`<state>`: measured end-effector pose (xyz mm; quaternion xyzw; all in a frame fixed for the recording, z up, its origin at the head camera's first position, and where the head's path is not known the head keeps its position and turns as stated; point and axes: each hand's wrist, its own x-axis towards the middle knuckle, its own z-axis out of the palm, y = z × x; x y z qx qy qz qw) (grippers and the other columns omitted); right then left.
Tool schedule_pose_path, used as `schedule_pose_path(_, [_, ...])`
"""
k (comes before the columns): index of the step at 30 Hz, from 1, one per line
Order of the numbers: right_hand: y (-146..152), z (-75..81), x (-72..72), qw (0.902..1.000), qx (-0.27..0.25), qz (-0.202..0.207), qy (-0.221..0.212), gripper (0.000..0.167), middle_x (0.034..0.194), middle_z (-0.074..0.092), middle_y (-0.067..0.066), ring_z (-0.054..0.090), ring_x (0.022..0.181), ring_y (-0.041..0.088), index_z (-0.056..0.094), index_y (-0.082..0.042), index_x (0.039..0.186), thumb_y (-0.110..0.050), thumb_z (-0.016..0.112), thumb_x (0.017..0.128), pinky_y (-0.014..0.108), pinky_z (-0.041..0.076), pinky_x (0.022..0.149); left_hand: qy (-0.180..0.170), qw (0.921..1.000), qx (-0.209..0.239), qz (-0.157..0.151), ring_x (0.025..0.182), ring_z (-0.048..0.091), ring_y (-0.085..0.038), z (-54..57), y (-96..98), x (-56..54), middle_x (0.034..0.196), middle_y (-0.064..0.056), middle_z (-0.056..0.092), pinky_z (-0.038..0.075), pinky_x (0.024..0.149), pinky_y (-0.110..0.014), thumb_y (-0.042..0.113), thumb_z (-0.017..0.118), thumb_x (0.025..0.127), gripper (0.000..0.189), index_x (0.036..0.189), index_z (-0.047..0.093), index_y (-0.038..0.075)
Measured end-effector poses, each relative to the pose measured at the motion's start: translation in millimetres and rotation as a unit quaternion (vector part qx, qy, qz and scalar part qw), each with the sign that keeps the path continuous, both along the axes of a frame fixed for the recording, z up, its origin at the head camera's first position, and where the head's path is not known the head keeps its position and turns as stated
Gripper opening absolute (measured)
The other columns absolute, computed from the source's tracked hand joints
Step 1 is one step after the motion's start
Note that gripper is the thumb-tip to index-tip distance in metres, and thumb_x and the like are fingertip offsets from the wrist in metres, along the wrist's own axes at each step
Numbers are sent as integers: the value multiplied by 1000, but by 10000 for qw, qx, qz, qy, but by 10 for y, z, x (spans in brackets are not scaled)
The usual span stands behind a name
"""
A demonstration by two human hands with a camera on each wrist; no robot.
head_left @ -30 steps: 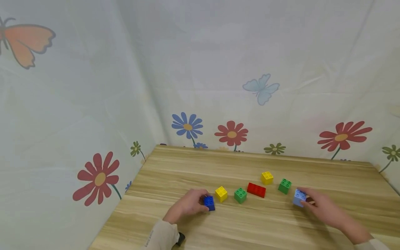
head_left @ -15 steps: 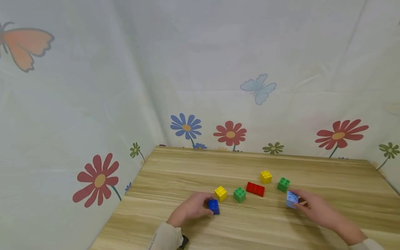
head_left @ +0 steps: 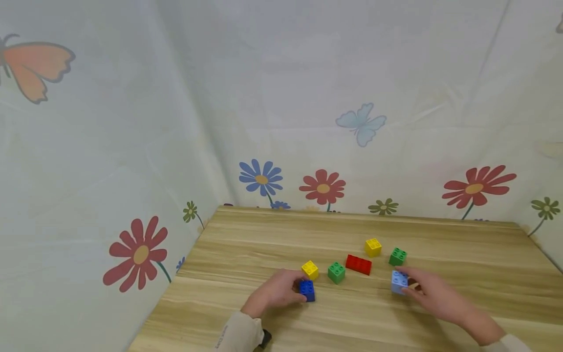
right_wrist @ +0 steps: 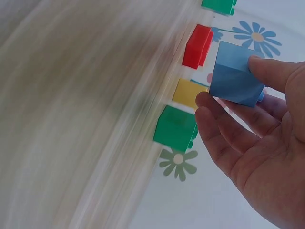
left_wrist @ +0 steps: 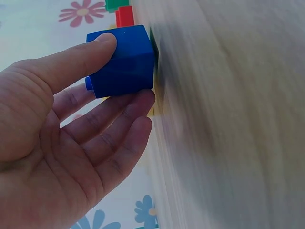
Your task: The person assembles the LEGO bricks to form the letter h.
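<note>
My left hand [head_left: 281, 289] pinches a dark blue toy brick [head_left: 307, 291] between thumb and fingers, studs up, low over the table just in front of a yellow brick [head_left: 310, 270]. The left wrist view shows the thumb on one side of the blue brick [left_wrist: 125, 62] and fingertips on the other. My right hand [head_left: 433, 296] grips a light blue brick [head_left: 399, 282] by its sides, in front of a green brick [head_left: 398, 256]. In the right wrist view the light blue brick [right_wrist: 237, 74] is held above the table surface.
Between the hands stand another green brick [head_left: 336, 273] and a longer red brick [head_left: 358, 264]. A second yellow brick [head_left: 373, 247] is farther back. The wooden table [head_left: 272, 230] ends against a flower-printed cloth [head_left: 281, 98] behind and at the left.
Both hands have moved inward with their bricks: the dark blue one to the right, the light blue one to the left. The other bricks keep their places on the table.
</note>
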<state>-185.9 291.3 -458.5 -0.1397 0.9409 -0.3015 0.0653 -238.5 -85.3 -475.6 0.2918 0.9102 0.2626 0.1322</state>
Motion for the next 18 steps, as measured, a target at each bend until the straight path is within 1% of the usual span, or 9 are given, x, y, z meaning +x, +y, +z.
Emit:
schedule_pose_path(3, [-56,2,-10,10000,34,72,20,47,112,61,4,59,94,17,53,-5,131,-21,66,89,34,52,76,19,10000,-15,-7,85,58,-4,2,25,-2,99,5,65,47,76,-21,19,78,79,39,114,64,13])
schedule_pose_path(9, [-164,-4,-29,9989,79,428,179,48,110,61,0,58,94,16,52,-6,133,-24,65,90,34,52,76,113,9999,-41,-96,82,56,-1,0,90,-15,97,6,65,47,74,-20,19,78,78,39,114,64,11])
schedule_pose_path(13, [-257,-7,-27,9984,-17,540,168,46,112,61,0,59,95,16,53,-7,131,-26,64,91,33,52,75,117,9998,-110,-147,83,56,-1,2,126,-8,98,6,65,47,75,-20,20,78,78,40,115,64,12])
schedule_pose_path(18, [-361,-8,-46,9969,-153,733,255,42,115,60,0,58,96,16,54,-9,130,-26,63,92,33,52,76,128,9996,-126,-199,83,57,-1,25,165,9,97,5,65,47,74,-20,19,79,78,40,114,64,11])
